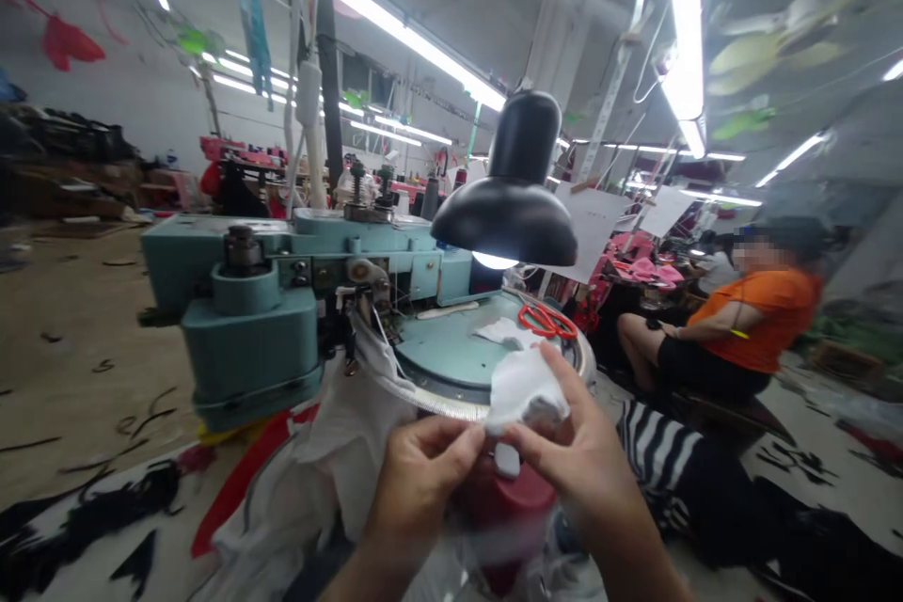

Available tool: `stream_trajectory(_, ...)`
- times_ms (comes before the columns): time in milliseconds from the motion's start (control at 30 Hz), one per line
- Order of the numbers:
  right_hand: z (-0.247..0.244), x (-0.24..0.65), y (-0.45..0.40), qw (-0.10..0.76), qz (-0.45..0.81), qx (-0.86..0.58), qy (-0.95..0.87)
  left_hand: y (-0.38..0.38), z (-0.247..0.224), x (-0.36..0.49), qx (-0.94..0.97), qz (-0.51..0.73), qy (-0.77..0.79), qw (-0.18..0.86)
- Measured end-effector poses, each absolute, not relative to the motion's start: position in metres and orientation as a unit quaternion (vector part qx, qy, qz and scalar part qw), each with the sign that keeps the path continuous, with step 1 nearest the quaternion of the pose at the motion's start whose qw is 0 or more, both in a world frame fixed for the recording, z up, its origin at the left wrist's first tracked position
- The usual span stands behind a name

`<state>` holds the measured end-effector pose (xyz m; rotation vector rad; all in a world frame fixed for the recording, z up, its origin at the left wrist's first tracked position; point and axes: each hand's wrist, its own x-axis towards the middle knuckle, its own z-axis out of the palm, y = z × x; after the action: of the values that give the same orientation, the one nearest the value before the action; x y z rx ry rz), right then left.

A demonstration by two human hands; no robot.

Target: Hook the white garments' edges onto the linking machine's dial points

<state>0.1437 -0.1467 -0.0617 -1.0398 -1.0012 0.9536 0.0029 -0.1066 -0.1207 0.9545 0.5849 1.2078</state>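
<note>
My left hand [430,466] pinches the lower left edge of a small white piece of fabric [518,386]. On its right side, my right hand [575,442] grips the same piece between thumb and fingers. Both hands hold it up at the near rim of a round linking machine [451,348] with a pale green plate and a toothed metal ring. White knit fabric [377,362] hangs from the ring's left side. Orange-handled scissors [546,320] lie on the plate, beside another white scrap [504,331].
A black lamp [512,198] hangs low over the plate. The green motor housing [250,348] stands at the left. A seated person in an orange top [748,320] is at the right. Striped black-and-white fabric [677,461] and dark cloth lie at the lower right.
</note>
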Motion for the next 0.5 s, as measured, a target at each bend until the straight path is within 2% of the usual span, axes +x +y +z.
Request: stream_trajectory(500,-0.0661,0.1478,-0.1429,0.649,0.395,-0.461,-0.458,-0.1081,-0.1217,0.0052,0.413,0.54,0.273,0.68)
